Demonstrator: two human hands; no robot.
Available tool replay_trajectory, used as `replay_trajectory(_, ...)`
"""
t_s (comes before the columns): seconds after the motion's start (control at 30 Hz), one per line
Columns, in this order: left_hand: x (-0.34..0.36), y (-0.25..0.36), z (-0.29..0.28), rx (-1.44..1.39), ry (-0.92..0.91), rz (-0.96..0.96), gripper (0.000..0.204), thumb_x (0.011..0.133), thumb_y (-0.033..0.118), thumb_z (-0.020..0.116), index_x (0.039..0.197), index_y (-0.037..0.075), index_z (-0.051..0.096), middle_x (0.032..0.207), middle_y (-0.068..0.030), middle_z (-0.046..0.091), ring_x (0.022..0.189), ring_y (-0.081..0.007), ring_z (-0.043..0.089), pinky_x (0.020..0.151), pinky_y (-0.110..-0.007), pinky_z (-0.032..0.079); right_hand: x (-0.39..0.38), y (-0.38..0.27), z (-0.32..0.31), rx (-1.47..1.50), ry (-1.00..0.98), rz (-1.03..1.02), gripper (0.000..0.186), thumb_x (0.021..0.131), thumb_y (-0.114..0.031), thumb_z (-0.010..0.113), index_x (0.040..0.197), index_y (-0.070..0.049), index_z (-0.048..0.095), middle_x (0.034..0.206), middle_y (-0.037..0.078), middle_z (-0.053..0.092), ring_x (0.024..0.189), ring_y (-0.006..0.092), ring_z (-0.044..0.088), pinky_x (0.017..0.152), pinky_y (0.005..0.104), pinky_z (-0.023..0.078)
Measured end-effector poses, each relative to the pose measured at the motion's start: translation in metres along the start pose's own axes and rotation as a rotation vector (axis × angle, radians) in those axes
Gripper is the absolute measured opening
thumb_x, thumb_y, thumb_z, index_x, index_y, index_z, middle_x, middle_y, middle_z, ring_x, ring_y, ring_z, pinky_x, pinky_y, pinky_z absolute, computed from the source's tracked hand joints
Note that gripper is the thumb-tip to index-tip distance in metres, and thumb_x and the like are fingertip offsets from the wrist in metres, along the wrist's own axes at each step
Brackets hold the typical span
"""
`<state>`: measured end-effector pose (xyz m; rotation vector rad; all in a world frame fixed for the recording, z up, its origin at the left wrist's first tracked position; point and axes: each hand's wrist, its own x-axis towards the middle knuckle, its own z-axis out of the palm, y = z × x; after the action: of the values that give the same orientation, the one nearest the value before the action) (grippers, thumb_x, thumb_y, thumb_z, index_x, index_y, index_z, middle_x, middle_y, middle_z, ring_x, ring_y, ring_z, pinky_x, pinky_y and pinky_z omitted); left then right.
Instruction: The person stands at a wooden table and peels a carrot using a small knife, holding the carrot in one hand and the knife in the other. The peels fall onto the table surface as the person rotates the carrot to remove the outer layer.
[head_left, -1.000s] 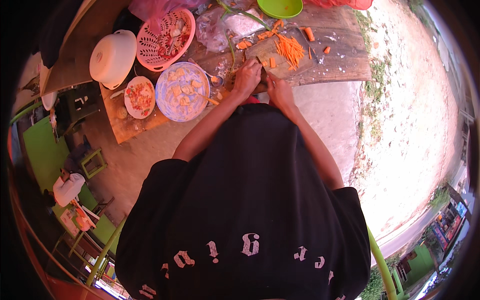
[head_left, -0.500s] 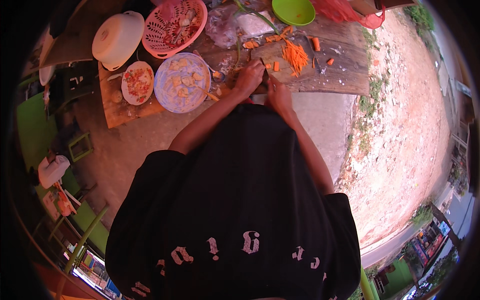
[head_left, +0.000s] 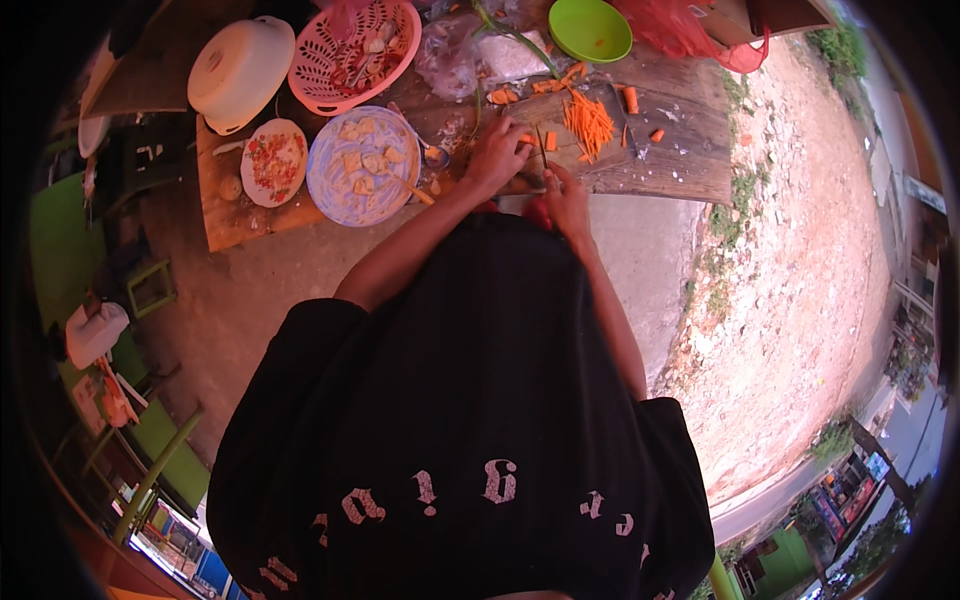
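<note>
My right hand is closed around the handle of a knife, its thin dark blade pointing away from me over a wooden cutting board. Just left of the blade, the curled fingers of my left hand hold a small carrot piece on the board. Right of the blade lies a short carrot chunk. Beyond it is a heap of carrot strips. A thicker carrot length and a small carrot end rest farther right.
On the wooden table stand a green bowl, a pink basket, an upturned cream basin, a plate of chopped red bits and a blue-white bowl with pale pieces and a spoon. Plastic bags lie at the back.
The knife has swung from low beside my left fingers to a spot slightly right, its blade now plainly visible. My right hand moved a little right and nearer; my left fingers spread slightly.
</note>
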<state>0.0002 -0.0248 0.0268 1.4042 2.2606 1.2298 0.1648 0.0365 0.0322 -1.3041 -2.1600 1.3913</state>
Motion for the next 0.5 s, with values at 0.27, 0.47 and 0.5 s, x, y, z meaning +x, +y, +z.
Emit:
replay_trajectory(0.27,0.006,-0.004,0.014,0.04,-0.027,-0.033,0.011,0.08,0.009,0.07,0.091,0.004,0.068,0.099,-0.0117,0.061,0.098,-0.0326,0.061,0.083,-0.044,0.053,0.001,0.011,0.005,0.015,0.008,-0.043,0.036,0.1,-0.025,0.059,0.127,-0.002,0.065,0.061,0.008,0.059,0.052,0.0137,0.056,0.052,0.0332,0.047)
replay_trajectory(0.47,0.006,-0.013,0.012,0.015,-0.061,0.02,0.016,0.083,0.008,0.069,0.099,0.004,0.07,0.103,-0.0104,0.062,0.088,-0.0328,0.066,0.074,-0.042,0.054,0.0,-0.004,0.001,0.017,0.025,0.02,0.033,0.099,-0.023,0.059,0.122,-0.001,0.067,0.09,0.023,0.065,0.088,0.0347,0.062,0.077,0.0417,0.05)
replay_trajectory(0.5,0.007,-0.013,0.012,0.013,-0.061,0.032,0.017,0.083,0.009,0.069,0.099,0.004,0.07,0.103,-0.0105,0.062,0.087,-0.0325,0.066,0.074,-0.042,0.055,-0.001,-0.006,0.0,0.01,0.034,0.023,0.033,0.098,-0.023,0.058,0.121,-0.001,0.067,0.096,0.026,0.067,0.094,0.0389,0.064,0.081,0.0434,0.051)
